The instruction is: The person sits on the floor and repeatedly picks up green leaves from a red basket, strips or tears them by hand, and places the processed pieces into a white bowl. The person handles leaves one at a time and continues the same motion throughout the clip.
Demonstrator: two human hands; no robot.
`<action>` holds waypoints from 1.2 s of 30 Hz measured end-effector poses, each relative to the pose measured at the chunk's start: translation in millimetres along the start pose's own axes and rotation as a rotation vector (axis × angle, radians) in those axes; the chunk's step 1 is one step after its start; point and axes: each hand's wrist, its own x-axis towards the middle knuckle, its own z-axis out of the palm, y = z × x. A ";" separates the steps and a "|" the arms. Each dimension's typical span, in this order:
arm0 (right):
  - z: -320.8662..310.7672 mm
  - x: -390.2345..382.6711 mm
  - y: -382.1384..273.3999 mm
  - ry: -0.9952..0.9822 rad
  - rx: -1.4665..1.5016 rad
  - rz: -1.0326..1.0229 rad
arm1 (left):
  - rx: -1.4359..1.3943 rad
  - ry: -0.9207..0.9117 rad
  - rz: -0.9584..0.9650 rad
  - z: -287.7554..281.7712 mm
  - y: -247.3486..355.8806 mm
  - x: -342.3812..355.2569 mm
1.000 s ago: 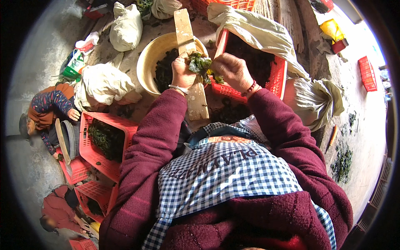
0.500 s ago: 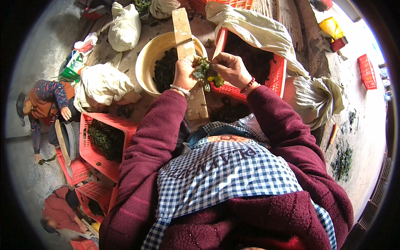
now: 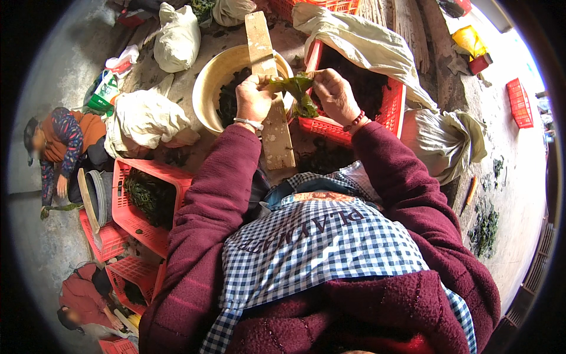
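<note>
A piece of green seaweed (image 3: 298,89) is stretched between my two hands, with a loose part hanging down near the right one. My left hand (image 3: 253,99) pinches its left end above a wooden board (image 3: 277,133). My right hand (image 3: 336,96) pinches the other end, beside the near-left corner of a red basket (image 3: 391,112). The board lies across a cream-coloured tub (image 3: 203,88) that has dark seaweed (image 3: 229,100) in it. More dark seaweed fills the red basket, partly covered by a pale cloth (image 3: 359,38).
Pale sacks (image 3: 177,38) stand far left, another sack (image 3: 442,141) at right. A red crate of seaweed (image 3: 147,227) sits to my left. Two people work at far left, one (image 3: 82,138) holding a seaweed strip. Seaweed (image 3: 485,230) lies on the floor at right.
My hands have moved apart, and the seaweed bunched between them is now spread out. The upper person at left has drawn the arm in and lifted a seaweed strip.
</note>
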 end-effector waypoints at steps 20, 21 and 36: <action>-24.3 29.3 -29.9 -0.006 0.336 0.219 | -0.247 -0.252 -0.110 16.4 27.0 -12.5; -25.8 28.5 -27.5 -0.075 0.479 0.392 | -0.073 -0.185 -0.061 16.3 25.3 -12.0; 2.0 69.1 0.5 -0.574 0.072 0.102 | 0.467 -0.134 0.321 1.6 26.9 11.1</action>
